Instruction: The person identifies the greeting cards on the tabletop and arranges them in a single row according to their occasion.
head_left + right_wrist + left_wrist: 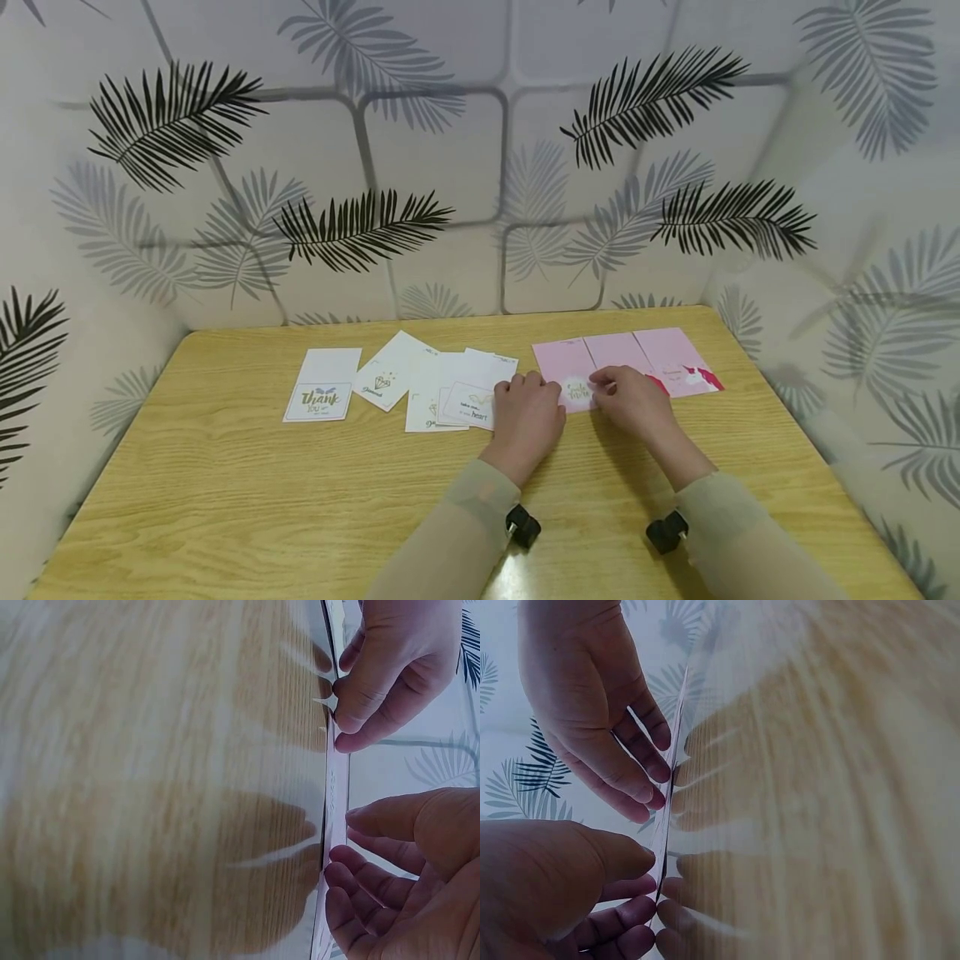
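Note:
A pink card with gold lettering on a white patch (577,392) lies flat on the table between my two hands. My left hand (528,417) rests its fingertips at the card's left side, beside the white cards. From the right, my right hand (633,404) reaches over the neighbouring pink card, its thumb and fingers relaxed and slightly bent near the lettering. In the left wrist view, the left thumb (630,855) and fingers touch down along the low line of cards. The right wrist view shows the right fingers (375,881) spread apart at the cards' edge.
Another pink card with a unicorn (697,375) lies at the right. To the left are a "Thank you" card (315,404), a tilted white diamond card (386,379), and overlapping white cards including a "heart" one (468,406). The wood table (247,500) meets a leaf-patterned backdrop (442,275).

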